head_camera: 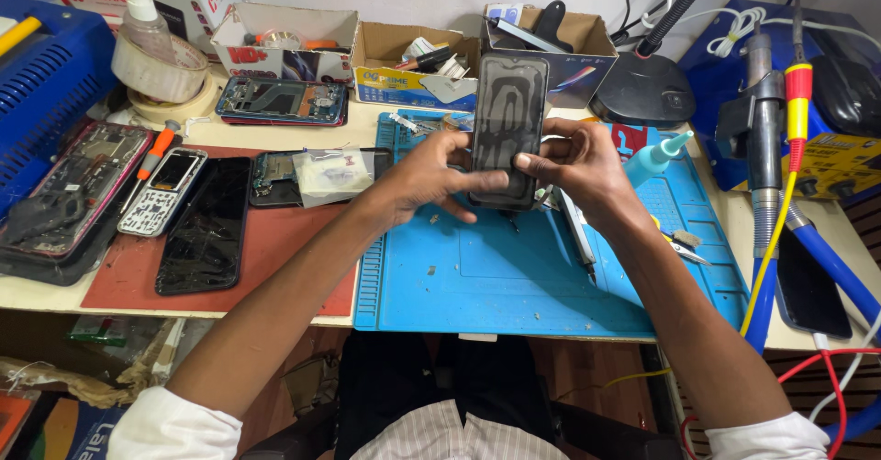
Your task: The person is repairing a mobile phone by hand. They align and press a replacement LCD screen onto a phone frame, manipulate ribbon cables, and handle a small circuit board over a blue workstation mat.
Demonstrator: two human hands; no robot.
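Observation:
Both my hands hold a black phone screen panel [507,116] upright above the blue work mat [514,281]. My left hand [436,174] grips its lower left edge, thumb pressed across the bottom of the glass. My right hand [578,162] clasps the lower right edge, with a finger laid on the front. The panel's face shows pale glue streaks. Tweezers [576,231] lie on the mat just under my right wrist.
A red mat [275,249] at left carries a cracked black phone [206,226], a keypad phone [165,189] and opened phones. Cardboard boxes [404,56] of parts line the back. A teal glue bottle [656,155], a hot-air handle [762,139] and cables stand at right.

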